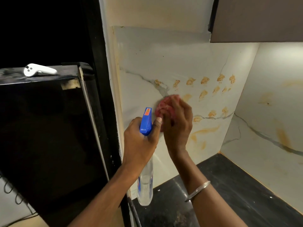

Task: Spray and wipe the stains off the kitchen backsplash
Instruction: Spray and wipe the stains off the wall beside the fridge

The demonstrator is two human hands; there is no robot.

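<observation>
The white marble-look backsplash (193,59) carries several orange-brown stains (205,80) in rows, plus streaks lower down. My right hand (177,126) presses a bunched pink cloth (165,105) flat against the backsplash at the left end of the stains. My left hand (139,141) grips the neck of a clear spray bottle (145,185) with a blue trigger head (146,122), held upright just left of the cloth, nozzle facing the wall.
A black refrigerator (49,136) stands at the left with a white controller (39,70) on top. A dark countertop (229,185) lies below. A brown upper cabinet (262,18) hangs at top right. The side wall (275,102) at right also shows orange smears.
</observation>
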